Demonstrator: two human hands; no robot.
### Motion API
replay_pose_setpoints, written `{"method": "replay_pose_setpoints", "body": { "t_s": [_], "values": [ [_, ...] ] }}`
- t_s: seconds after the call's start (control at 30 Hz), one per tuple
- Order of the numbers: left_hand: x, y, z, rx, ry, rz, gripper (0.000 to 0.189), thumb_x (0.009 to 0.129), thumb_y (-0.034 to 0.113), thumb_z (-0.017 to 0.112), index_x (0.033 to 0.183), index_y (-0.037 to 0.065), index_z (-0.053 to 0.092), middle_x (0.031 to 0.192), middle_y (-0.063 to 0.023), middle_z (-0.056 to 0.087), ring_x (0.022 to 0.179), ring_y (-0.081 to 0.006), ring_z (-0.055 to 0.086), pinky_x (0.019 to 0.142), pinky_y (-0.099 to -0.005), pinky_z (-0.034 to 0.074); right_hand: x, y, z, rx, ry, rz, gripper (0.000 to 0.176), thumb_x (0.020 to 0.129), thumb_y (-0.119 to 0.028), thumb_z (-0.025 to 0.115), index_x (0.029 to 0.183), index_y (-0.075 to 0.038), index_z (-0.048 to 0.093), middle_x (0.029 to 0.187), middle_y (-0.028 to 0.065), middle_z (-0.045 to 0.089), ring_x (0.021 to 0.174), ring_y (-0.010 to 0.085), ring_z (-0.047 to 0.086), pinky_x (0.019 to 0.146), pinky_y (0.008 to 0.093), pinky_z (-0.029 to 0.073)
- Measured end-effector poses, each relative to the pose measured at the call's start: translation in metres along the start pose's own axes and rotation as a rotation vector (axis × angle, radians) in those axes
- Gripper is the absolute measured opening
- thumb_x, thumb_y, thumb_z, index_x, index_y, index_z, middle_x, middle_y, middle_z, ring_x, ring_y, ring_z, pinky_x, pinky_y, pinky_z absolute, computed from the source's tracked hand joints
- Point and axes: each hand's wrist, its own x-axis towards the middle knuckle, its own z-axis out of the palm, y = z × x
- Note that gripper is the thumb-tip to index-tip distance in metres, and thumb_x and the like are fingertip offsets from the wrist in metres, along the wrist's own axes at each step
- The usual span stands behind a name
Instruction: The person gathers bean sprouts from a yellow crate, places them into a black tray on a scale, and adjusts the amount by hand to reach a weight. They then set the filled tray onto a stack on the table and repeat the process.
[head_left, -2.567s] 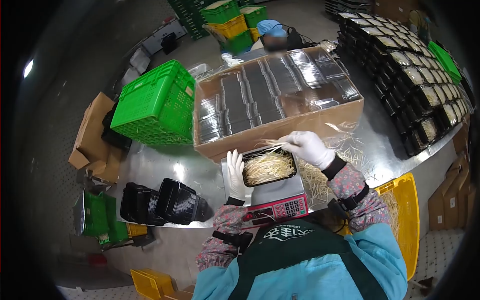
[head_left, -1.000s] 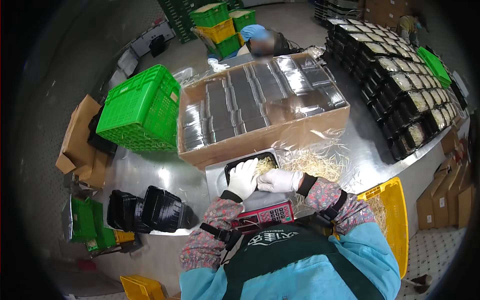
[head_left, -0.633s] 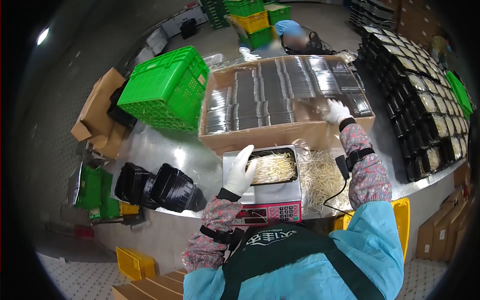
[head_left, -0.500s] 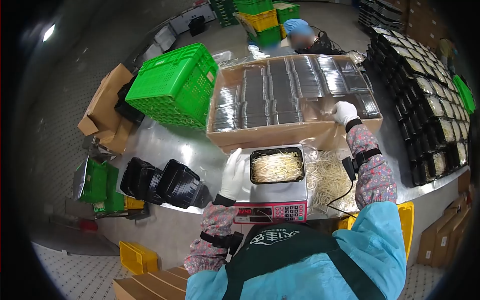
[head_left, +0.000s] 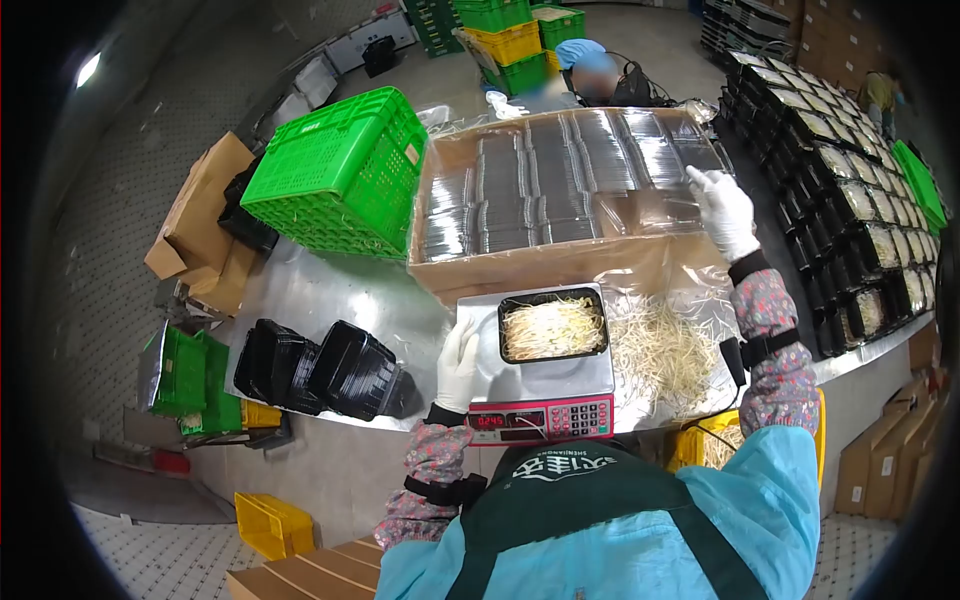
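Note:
A black tray of bean sprouts (head_left: 553, 328) rests on the metal plate of a red-edged scale (head_left: 540, 419). At the plate's left edge is my left hand (head_left: 457, 368), white-gloved, its fingers extended and holding nothing. My right hand (head_left: 727, 210), also gloved, is over the right side of a cardboard box (head_left: 520, 267) packed with rows of clear plastic lids (head_left: 560, 170). Its fingers are partly bent near the lids; whether they hold one cannot be made out. Loose sprouts (head_left: 665, 355) lie in a pile right of the scale.
Black empty trays (head_left: 352, 370) are stacked at the left. A green crate (head_left: 335, 170) stands behind them. Filled packs (head_left: 850, 190) are piled at the right. Below the table's edge is a yellow crate (head_left: 690, 447) with sprouts. Beyond the box is another person (head_left: 590, 75).
My right hand has moved right and slightly up from the box's front lids. My left hand has shifted slightly down and left. The view has shifted a little.

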Motion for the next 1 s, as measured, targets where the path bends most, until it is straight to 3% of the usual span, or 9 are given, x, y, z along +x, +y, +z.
{"method": "replay_pose_setpoints", "body": {
  "t_s": [0.13,0.23,0.3,0.37,0.47,0.63,0.7,0.8,1.0],
  "values": [
    [0.004,0.051,0.019,-0.194,0.039,-0.013,0.052,0.098,0.013,0.057,0.143,-0.004,0.038,0.138,-0.0148,0.048,0.121,-0.0189,0.053,0.102,-0.0304,0.043,0.002,-0.044,-0.057,0.588,0.190,0.153,0.023,0.092,-0.005,0.062,0.115,-0.006,0.066,0.105,0.0082,0.068,0.091,0.0176,0.066,0.077,0.0279,0.052],
    [0.005,0.065,0.034,-0.416,-0.009,-0.058,0.059,0.096,0.017,0.060,0.145,-0.003,0.034,0.134,-0.0144,0.050,0.115,-0.0188,0.056,0.093,-0.0301,0.048,-0.021,-0.108,-0.091,1.105,-0.145,0.549,0.026,0.094,-0.009,0.059,0.120,-0.006,0.065,0.113,0.0018,0.065,0.078,0.0048,0.059,0.063,0.0209,0.049],
    [0.004,0.062,0.044,-0.478,-0.101,-0.083,0.067,0.094,0.023,0.064,0.147,-0.001,0.031,0.123,-0.0137,0.057,0.108,-0.0192,0.060,0.080,-0.0288,0.053,-0.055,-0.141,-0.076,1.302,-0.384,0.624,0.035,0.095,-0.014,0.059,0.128,-0.005,0.057,0.094,-0.0011,0.062,0.061,0.0019,0.053,0.052,0.0169,0.043],
    [0.000,0.041,0.047,-0.338,-0.108,-0.133,0.045,0.093,0.015,0.064,0.133,-0.001,0.048,0.103,-0.0094,0.064,0.089,-0.0145,0.063,0.069,-0.0246,0.053,-0.088,-0.170,-0.042,1.442,-0.419,0.710,0.040,0.095,-0.015,0.059,0.133,-0.004,0.051,0.080,-0.0038,0.057,0.059,0.0018,0.052,0.052,0.0173,0.044],
    [0.000,0.032,0.050,-0.233,-0.067,-0.182,0.020,0.090,0.005,0.065,0.109,0.001,0.064,0.087,-0.0043,0.067,0.073,-0.0105,0.061,0.063,-0.0225,0.049,-0.121,-0.170,-0.002,1.149,-0.502,0.634,0.043,0.093,-0.013,0.060,0.134,-0.005,0.051,0.079,0.0015,0.059,0.062,0.0090,0.055,0.060,0.0247,0.049],
    [0.050,-0.014,0.050,0.643,0.205,0.358,0.018,0.090,0.020,0.067,0.101,0.005,0.069,0.075,-0.0063,0.062,0.070,-0.0158,0.059,0.070,-0.0318,0.049,-0.123,-0.163,0.064,0.472,-0.367,0.222,0.036,0.094,-0.027,0.059,0.124,-0.008,0.057,0.087,0.0159,0.069,0.082,0.0299,0.067,0.072,0.0428,0.052],
    [0.063,-0.032,0.044,0.829,0.151,0.295,0.022,0.091,0.021,0.065,0.106,0.006,0.069,0.087,-0.0088,0.068,0.079,-0.0161,0.062,0.076,-0.0313,0.049,-0.114,-0.171,0.072,0.411,-0.548,0.344,0.031,0.093,-0.032,0.058,0.112,-0.008,0.064,0.095,0.0205,0.068,0.090,0.0367,0.065,0.077,0.0446,0.051],
    [0.072,-0.035,0.033,0.524,-0.157,-0.065,0.028,0.091,0.017,0.064,0.114,0.003,0.067,0.101,-0.0086,0.070,0.089,-0.0149,0.063,0.080,-0.0280,0.049,-0.124,-0.166,0.098,0.580,-0.483,0.475,0.028,0.094,-0.030,0.057,0.104,-0.005,0.065,0.089,0.0156,0.070,0.085,0.0305,0.067,0.079,0.0413,0.051],
    [0.068,-0.056,0.032,-0.209,-0.188,-0.250,0.028,0.087,0.005,0.066,0.113,-0.004,0.066,0.101,-0.0062,0.070,0.090,-0.0134,0.063,0.083,-0.0263,0.049,-0.143,-0.149,0.141,1.167,-0.492,0.780,0.022,0.092,-0.021,0.063,0.093,0.000,0.065,0.084,0.0026,0.067,0.078,0.0103,0.059,0.075,0.0287,0.048]
  ]
}}
